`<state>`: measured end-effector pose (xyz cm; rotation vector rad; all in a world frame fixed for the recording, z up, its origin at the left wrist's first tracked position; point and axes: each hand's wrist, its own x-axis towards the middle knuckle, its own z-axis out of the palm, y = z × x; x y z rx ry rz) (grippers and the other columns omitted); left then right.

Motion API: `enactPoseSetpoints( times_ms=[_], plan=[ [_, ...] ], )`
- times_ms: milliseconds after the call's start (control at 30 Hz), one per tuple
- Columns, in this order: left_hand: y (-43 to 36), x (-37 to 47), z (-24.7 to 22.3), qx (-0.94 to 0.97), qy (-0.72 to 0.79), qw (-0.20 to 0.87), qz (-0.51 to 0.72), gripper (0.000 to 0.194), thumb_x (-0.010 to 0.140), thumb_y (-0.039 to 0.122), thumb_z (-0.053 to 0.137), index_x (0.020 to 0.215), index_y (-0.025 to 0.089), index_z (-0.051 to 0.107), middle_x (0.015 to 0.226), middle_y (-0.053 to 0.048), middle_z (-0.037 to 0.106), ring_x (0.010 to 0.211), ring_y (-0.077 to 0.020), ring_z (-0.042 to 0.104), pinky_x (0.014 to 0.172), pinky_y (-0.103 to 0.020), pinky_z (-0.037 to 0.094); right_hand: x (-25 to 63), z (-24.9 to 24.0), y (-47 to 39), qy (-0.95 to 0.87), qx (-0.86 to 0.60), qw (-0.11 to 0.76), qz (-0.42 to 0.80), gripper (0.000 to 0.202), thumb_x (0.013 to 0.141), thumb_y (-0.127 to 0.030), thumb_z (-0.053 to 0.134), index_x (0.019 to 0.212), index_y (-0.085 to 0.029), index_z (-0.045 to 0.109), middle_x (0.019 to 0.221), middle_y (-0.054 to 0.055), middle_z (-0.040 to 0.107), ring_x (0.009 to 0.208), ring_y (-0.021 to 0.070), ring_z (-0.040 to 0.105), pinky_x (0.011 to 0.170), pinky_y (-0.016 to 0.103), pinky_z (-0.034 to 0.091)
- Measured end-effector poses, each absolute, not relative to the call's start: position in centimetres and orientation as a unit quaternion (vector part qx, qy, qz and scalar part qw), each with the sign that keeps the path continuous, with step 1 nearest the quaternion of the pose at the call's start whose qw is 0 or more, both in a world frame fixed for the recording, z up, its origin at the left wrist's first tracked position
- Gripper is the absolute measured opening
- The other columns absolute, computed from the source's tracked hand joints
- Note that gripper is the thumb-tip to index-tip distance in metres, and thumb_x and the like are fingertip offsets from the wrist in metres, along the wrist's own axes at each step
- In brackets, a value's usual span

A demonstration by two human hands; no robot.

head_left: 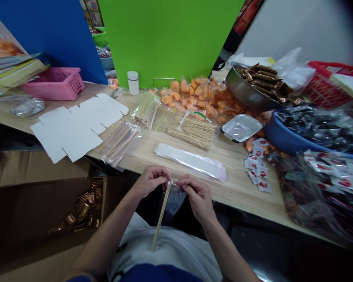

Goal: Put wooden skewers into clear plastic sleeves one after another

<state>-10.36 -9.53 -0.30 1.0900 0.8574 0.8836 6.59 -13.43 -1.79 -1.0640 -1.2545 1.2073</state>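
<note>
My left hand (154, 181) is closed in a pinch at the upper end of a few thin wooden skewers (161, 219), which slant down toward my lap in what looks like a clear sleeve. Facing it, my right hand (196, 192) pinches a bit of clear plastic film at the same end. Between the hands, below the table edge, hangs more clear plastic (175, 199), partly lost in shadow. Just beyond my hands lies a stack of flat clear sleeves (191, 161). A bag of loose skewers (192, 131) lies behind it.
Filled skewer packs (122, 144) and a white flat carton (76, 129) lie at left. Orange wrapped pieces (191, 94) are heaped at the back. A steel bowl (235, 88), blue basin (278, 129) and red-printed sachets (257, 168) crowd the right. An open cardboard box (41, 207) stands below left.
</note>
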Motion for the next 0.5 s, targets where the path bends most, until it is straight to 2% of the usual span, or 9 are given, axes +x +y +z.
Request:
enactPoseSetpoints(
  times_ms=[133, 233, 300, 500],
  plan=[
    [-9.6, -10.4, -0.2, 0.494, 0.370, 0.685, 0.387, 0.012, 0.070, 0.022, 0.059, 0.069, 0.011, 0.062, 0.058, 0.000, 0.056, 0.052, -0.0084, 0.050, 0.054, -0.021, 0.041, 6.8, -1.6, -13.6, -0.536, -0.440, 0.522, 0.497, 0.016, 0.080, -0.019, 0.053, 0.075, -0.021, 0.068, 0.079, 0.003, 0.061, 0.074, 0.0160, 0.055, 0.067, 0.029, 0.042],
    [-10.0, -10.2, 0.0, 0.521, 0.399, 0.660, 0.366, 0.016, 0.064, 0.022, 0.068, 0.072, 0.012, 0.058, 0.059, 0.003, 0.054, 0.052, -0.0060, 0.047, 0.052, -0.018, 0.037, 6.2, -1.6, -13.7, -0.519, -0.461, 0.516, 0.502, 0.006, 0.075, -0.024, 0.062, 0.071, -0.019, 0.062, 0.071, 0.001, 0.057, 0.067, 0.0139, 0.053, 0.060, 0.026, 0.042],
    [-10.3, -10.0, 0.0, 0.523, 0.408, 0.653, 0.365, 0.018, 0.063, 0.021, 0.068, 0.073, 0.013, 0.056, 0.061, 0.004, 0.053, 0.053, -0.0054, 0.047, 0.052, -0.017, 0.037, 5.8, -1.6, -13.8, -0.506, -0.481, 0.510, 0.503, 0.011, 0.071, -0.024, 0.067, 0.068, -0.019, 0.057, 0.065, -0.002, 0.054, 0.061, 0.0121, 0.051, 0.055, 0.024, 0.041],
    [-9.1, -11.0, -0.1, 0.497, 0.450, 0.617, 0.411, 0.019, 0.067, 0.022, 0.065, 0.081, 0.014, 0.055, 0.063, 0.004, 0.053, 0.059, -0.0078, 0.054, 0.058, -0.019, 0.043, 7.2, -1.0, -12.4, -0.533, -0.496, 0.479, 0.491, 0.012, 0.075, -0.025, 0.062, 0.071, -0.019, 0.053, 0.063, -0.003, 0.052, 0.059, 0.0122, 0.053, 0.055, 0.025, 0.043]
  ],
)
